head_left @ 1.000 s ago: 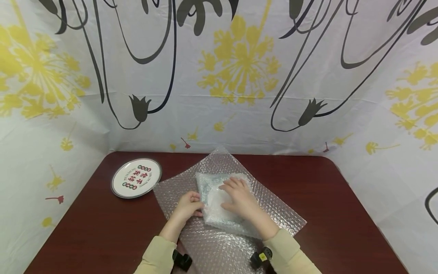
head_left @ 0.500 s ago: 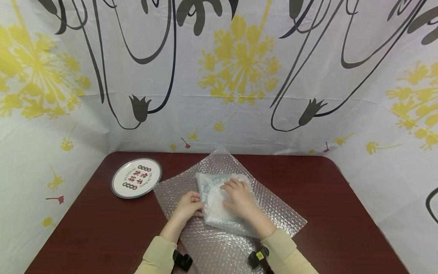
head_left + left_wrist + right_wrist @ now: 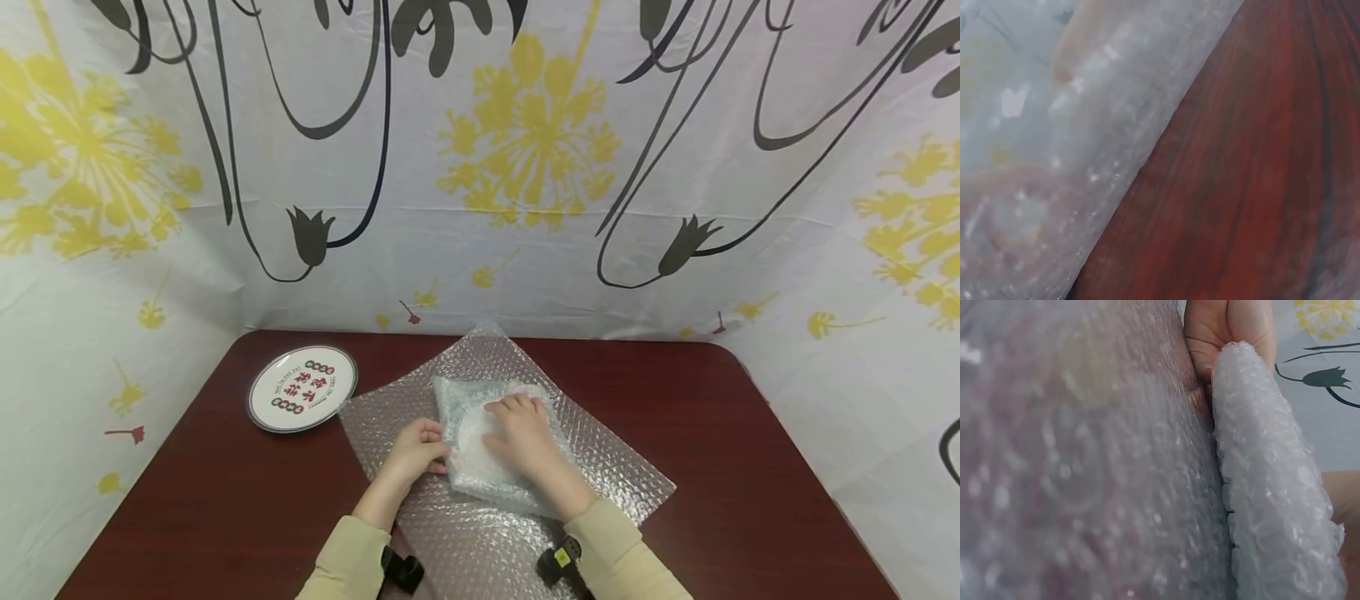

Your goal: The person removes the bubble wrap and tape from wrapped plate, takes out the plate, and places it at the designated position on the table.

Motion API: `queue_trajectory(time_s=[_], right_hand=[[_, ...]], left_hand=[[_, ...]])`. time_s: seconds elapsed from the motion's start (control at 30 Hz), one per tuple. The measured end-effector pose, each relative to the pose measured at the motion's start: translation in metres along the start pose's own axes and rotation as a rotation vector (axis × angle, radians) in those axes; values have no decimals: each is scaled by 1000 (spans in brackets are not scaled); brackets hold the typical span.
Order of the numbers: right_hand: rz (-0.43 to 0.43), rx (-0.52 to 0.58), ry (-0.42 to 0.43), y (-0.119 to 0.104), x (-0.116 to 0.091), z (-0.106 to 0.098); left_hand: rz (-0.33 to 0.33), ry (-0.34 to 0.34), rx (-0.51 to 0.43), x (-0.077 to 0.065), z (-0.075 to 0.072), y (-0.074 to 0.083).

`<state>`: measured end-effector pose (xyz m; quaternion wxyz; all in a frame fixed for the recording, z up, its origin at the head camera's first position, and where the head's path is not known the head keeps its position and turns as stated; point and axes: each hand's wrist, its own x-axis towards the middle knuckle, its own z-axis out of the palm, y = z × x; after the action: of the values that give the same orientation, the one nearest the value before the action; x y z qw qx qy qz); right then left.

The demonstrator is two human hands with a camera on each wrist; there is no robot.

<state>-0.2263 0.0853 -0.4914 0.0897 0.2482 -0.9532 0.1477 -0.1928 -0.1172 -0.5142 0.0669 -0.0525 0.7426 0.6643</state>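
Note:
A flat packet of folded bubble wrap (image 3: 480,483) lies on a larger bubble wrap sheet (image 3: 480,354); a pale round shape shows through its top. My left hand (image 3: 408,450) holds the packet's left edge between thumb and curled fingers. Lying across the packet's top is my right hand (image 3: 528,437), its fingers relaxed and spread. From the right wrist, the wrapped packet (image 3: 1272,469) is seen edge-on, with the left hand (image 3: 1229,328) at its far end. Clear wrap (image 3: 1116,112) fills much of the left wrist view and blurs the skin behind it.
On the dark red table (image 3: 187,500), a white plate (image 3: 285,375) with a dark rim and red lettering lies left of the sheet. A patterned cloth (image 3: 480,167) hangs behind the table and along both sides.
My right hand has shifted slightly left and toward me over the packet. The left hand stays at the packet's left edge.

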Motion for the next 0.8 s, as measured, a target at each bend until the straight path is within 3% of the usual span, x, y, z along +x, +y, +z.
queue_trajectory(time_s=[0.63,0.8], right_hand=[[-2,71,193,2,3,5],[16,85,198,2,4,3]], left_hand=[[-3,-4,10,0,-1,0],[-7,-1,14,0,0,2]])
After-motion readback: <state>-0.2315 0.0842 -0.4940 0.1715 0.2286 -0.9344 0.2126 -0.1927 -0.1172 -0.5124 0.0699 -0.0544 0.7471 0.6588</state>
